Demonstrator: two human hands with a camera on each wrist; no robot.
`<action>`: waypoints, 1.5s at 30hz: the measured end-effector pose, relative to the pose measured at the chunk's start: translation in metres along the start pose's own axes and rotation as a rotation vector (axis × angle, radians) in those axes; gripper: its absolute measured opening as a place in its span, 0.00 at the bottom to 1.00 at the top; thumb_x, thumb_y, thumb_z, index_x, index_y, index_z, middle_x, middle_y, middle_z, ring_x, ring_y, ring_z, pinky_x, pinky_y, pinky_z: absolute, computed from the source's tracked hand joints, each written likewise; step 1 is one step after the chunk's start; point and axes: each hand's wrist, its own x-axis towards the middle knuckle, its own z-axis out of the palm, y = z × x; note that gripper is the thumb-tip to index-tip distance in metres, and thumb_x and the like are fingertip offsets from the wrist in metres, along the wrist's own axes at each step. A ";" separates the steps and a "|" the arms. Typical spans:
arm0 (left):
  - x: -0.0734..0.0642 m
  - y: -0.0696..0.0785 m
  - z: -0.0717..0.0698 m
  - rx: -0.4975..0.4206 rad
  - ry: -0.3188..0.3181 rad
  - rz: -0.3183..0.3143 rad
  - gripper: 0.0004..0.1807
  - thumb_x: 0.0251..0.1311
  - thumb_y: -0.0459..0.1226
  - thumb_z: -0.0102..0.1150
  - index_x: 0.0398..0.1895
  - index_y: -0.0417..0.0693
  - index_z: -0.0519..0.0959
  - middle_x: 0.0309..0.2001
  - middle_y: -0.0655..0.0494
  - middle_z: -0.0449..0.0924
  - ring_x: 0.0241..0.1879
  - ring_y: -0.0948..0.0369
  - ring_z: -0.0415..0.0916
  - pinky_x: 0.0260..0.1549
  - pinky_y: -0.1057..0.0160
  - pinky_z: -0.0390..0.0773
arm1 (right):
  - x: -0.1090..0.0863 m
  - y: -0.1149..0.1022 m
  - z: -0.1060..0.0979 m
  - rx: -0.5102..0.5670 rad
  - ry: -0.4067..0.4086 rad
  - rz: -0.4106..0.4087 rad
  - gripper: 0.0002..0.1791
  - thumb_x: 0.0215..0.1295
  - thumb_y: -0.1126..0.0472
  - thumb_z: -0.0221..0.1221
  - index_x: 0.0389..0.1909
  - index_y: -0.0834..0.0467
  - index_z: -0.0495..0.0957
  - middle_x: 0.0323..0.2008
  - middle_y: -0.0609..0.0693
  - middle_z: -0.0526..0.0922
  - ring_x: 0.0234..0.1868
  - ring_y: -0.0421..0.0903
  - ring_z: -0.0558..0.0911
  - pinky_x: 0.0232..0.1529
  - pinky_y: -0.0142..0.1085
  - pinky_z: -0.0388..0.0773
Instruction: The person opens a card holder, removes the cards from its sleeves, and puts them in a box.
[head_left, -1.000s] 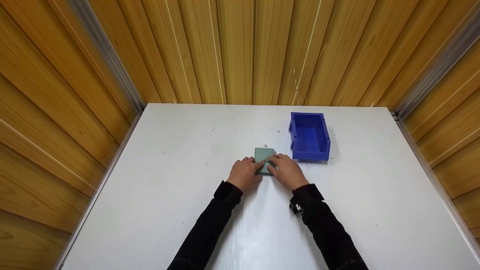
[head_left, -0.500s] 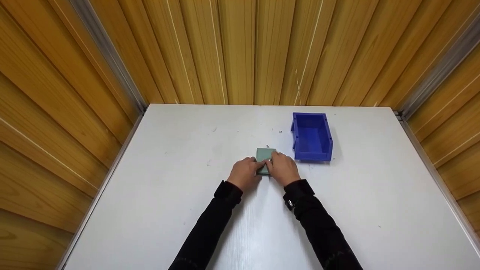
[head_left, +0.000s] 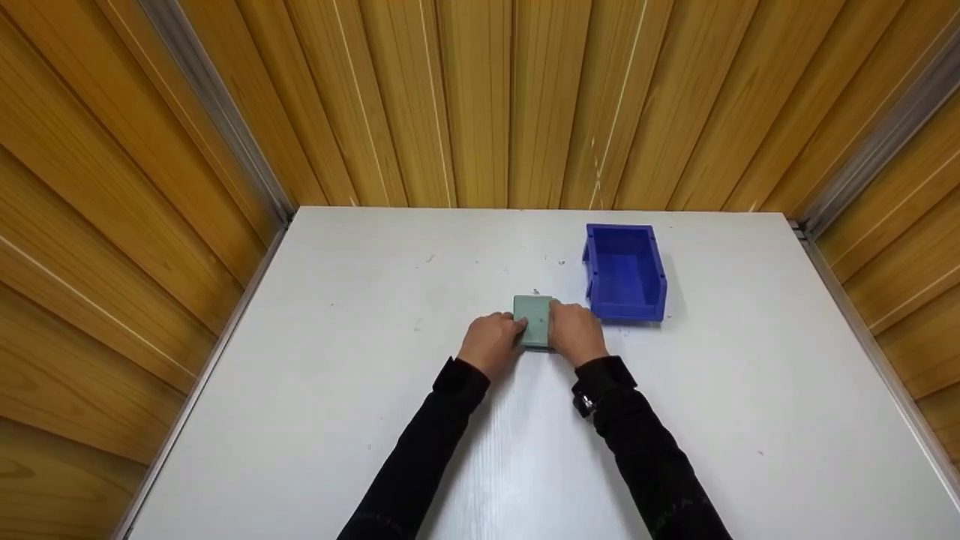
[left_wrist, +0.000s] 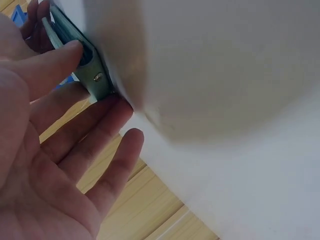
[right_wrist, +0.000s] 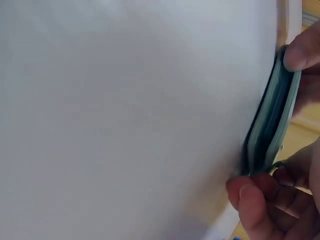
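A small sage-green wallet [head_left: 535, 322] lies in the middle of the white table, between both hands. My left hand [head_left: 489, 343] grips its left side, thumb on top. In the left wrist view, a metal snap shows on the end of the wallet [left_wrist: 98, 76], and the little finger is held away from it. My right hand [head_left: 576, 332] is at the right edge. In the right wrist view, its thumb and fingers pinch a thin green tab at the side of the wallet [right_wrist: 274, 120], whose dark inner layers show as a narrow gap.
A blue plastic bin [head_left: 625, 276] stands behind and to the right of the wallet, close to the right hand. The white table [head_left: 375, 300] meets wood-look panel walls [head_left: 480, 105] at the back and both sides.
My right hand first draws its fingers together over the wallet, then shifts to its right edge, uncovering the front. The left thumb slides slightly left; the wallet stays in place.
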 end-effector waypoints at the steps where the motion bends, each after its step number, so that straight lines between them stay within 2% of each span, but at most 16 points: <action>1: 0.000 0.000 0.000 0.004 -0.006 0.001 0.17 0.63 0.38 0.70 0.55 0.49 0.88 0.40 0.48 0.88 0.37 0.52 0.87 0.38 0.55 0.84 | -0.001 0.005 -0.002 0.006 0.007 0.021 0.09 0.71 0.67 0.53 0.37 0.68 0.80 0.30 0.69 0.86 0.32 0.69 0.86 0.33 0.60 0.81; 5: -0.001 -0.003 -0.002 0.025 -0.036 -0.003 0.18 0.65 0.41 0.70 0.57 0.48 0.87 0.42 0.48 0.89 0.40 0.53 0.87 0.41 0.56 0.85 | -0.005 0.022 -0.006 0.025 0.039 0.084 0.12 0.72 0.66 0.52 0.34 0.69 0.80 0.30 0.71 0.85 0.32 0.71 0.85 0.33 0.62 0.80; 8: -0.002 -0.007 -0.003 0.040 -0.046 0.002 0.19 0.66 0.42 0.69 0.58 0.48 0.87 0.42 0.48 0.89 0.39 0.53 0.87 0.41 0.56 0.85 | -0.008 0.027 -0.008 0.036 0.033 0.102 0.12 0.70 0.66 0.53 0.29 0.68 0.80 0.29 0.71 0.85 0.32 0.70 0.85 0.33 0.62 0.80; 12: -0.002 -0.008 -0.003 0.046 -0.038 0.017 0.17 0.68 0.41 0.67 0.57 0.47 0.87 0.39 0.48 0.89 0.36 0.53 0.86 0.37 0.56 0.85 | -0.011 0.032 -0.007 0.042 0.025 0.110 0.13 0.69 0.66 0.54 0.27 0.68 0.80 0.29 0.70 0.85 0.32 0.70 0.86 0.32 0.61 0.80; 17: -0.003 -0.001 -0.003 0.094 -0.012 0.041 0.13 0.73 0.38 0.59 0.52 0.43 0.87 0.33 0.49 0.89 0.32 0.53 0.86 0.33 0.56 0.84 | -0.014 0.036 -0.009 0.035 0.022 0.129 0.12 0.68 0.66 0.55 0.29 0.69 0.82 0.30 0.70 0.85 0.33 0.70 0.85 0.33 0.61 0.80; 20: -0.003 0.004 -0.004 0.159 -0.024 0.047 0.10 0.72 0.34 0.56 0.47 0.41 0.85 0.31 0.50 0.88 0.31 0.54 0.85 0.32 0.58 0.83 | -0.015 0.037 -0.010 0.039 0.037 0.143 0.12 0.67 0.66 0.55 0.28 0.70 0.81 0.29 0.71 0.85 0.33 0.71 0.85 0.33 0.62 0.80; 24: -0.003 0.010 -0.003 0.198 -0.044 0.021 0.05 0.67 0.32 0.54 0.42 0.42 0.79 0.28 0.51 0.86 0.30 0.55 0.85 0.32 0.58 0.83 | -0.017 0.039 -0.009 0.045 0.079 0.157 0.11 0.65 0.67 0.57 0.26 0.70 0.80 0.27 0.71 0.84 0.31 0.71 0.85 0.32 0.62 0.80; 26: -0.003 0.011 0.000 0.199 -0.027 0.006 0.09 0.68 0.34 0.54 0.47 0.41 0.79 0.26 0.51 0.85 0.28 0.55 0.84 0.31 0.58 0.83 | -0.018 0.040 -0.008 0.046 0.093 0.162 0.11 0.65 0.67 0.59 0.25 0.70 0.80 0.27 0.71 0.84 0.31 0.70 0.85 0.32 0.61 0.80; 28: -0.003 0.011 0.002 0.168 0.001 -0.017 0.17 0.67 0.36 0.56 0.56 0.38 0.77 0.23 0.53 0.82 0.23 0.57 0.81 0.28 0.58 0.82 | -0.018 0.041 -0.007 0.047 0.095 0.167 0.11 0.65 0.67 0.59 0.26 0.70 0.80 0.28 0.71 0.84 0.32 0.70 0.85 0.33 0.62 0.80; 31: -0.002 0.010 0.005 0.048 0.035 -0.064 0.36 0.65 0.36 0.59 0.75 0.35 0.62 0.18 0.54 0.79 0.16 0.62 0.70 0.21 0.61 0.75 | -0.018 0.041 -0.008 0.050 0.082 0.170 0.10 0.66 0.66 0.58 0.29 0.70 0.81 0.29 0.72 0.85 0.33 0.71 0.85 0.34 0.62 0.79; 34: 0.000 0.007 0.004 -0.084 0.029 -0.105 0.45 0.65 0.34 0.59 0.83 0.48 0.51 0.16 0.55 0.75 0.15 0.64 0.59 0.18 0.63 0.65 | -0.019 0.040 -0.008 0.053 0.070 0.168 0.10 0.66 0.66 0.58 0.31 0.70 0.82 0.30 0.71 0.85 0.34 0.71 0.85 0.34 0.63 0.79; 37: 0.001 0.003 0.001 -0.142 -0.001 -0.119 0.41 0.66 0.33 0.59 0.82 0.55 0.58 0.17 0.52 0.76 0.17 0.63 0.58 0.20 0.62 0.65 | -0.019 0.039 -0.010 0.057 0.064 0.168 0.10 0.67 0.66 0.57 0.32 0.69 0.82 0.31 0.71 0.85 0.34 0.71 0.85 0.34 0.63 0.80; 40: 0.001 -0.001 -0.001 -0.165 -0.024 -0.151 0.32 0.66 0.35 0.59 0.75 0.46 0.69 0.21 0.52 0.79 0.20 0.63 0.61 0.24 0.60 0.73 | -0.019 0.039 -0.011 0.060 0.064 0.165 0.10 0.67 0.67 0.57 0.32 0.69 0.82 0.31 0.71 0.85 0.34 0.72 0.85 0.34 0.63 0.79; 42: 0.001 -0.002 -0.001 -0.157 -0.028 -0.165 0.30 0.67 0.37 0.58 0.73 0.42 0.70 0.23 0.51 0.81 0.21 0.61 0.65 0.26 0.58 0.77 | -0.018 0.038 -0.012 0.059 0.066 0.163 0.09 0.67 0.67 0.57 0.32 0.69 0.82 0.30 0.71 0.85 0.34 0.72 0.85 0.34 0.63 0.79; 45: 0.003 0.002 0.002 -0.093 -0.015 -0.132 0.35 0.69 0.47 0.62 0.76 0.46 0.68 0.30 0.50 0.85 0.22 0.59 0.74 0.30 0.56 0.81 | -0.019 0.038 -0.012 0.058 0.076 0.162 0.09 0.67 0.68 0.56 0.31 0.69 0.81 0.30 0.71 0.85 0.34 0.72 0.84 0.34 0.63 0.78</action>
